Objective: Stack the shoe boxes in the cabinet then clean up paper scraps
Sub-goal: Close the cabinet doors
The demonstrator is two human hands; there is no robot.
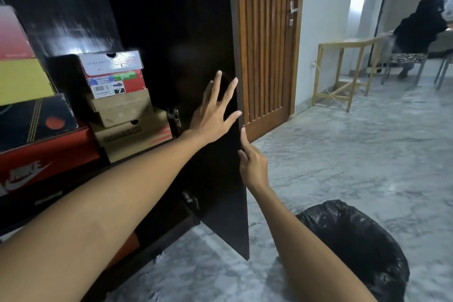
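Right now your left hand (212, 113) lies flat against the inner face of the dark cabinet door (196, 56), fingers straight and spread, with the fingertips reaching up to the door's free edge. Your right hand (252, 167) is at that same edge just below: its index finger points up along the edge and touches it, while the other fingers are loosely curled and hold nothing that you can see.

The door stands open, and the shoe boxes sit inside the cabinet to your left in two stacks. The nearer stack, from the top, is a red and white box (12, 34), a yellow box (23, 81), a black box (34, 120) with an orange dot, and a red Nike box (41, 162) at the bottom. The further stack, deeper in the cabinet, has a white box (111, 62) on top, a red box (117, 84) with a size label under it, then two plain brown boxes (125, 110), the lower one the wider. Metal hinges (174, 116) show on the door just right of that stack.

Down at your right, on the grey marbled floor (343, 154), stands a bin lined with a black bag (355, 243), near your right forearm. Behind the cabinet door is a slatted wooden room door (267, 44), shut. Further off stand a pale wooden table (348, 68) and chairs, with a person in dark clothes (421, 29) seated there.
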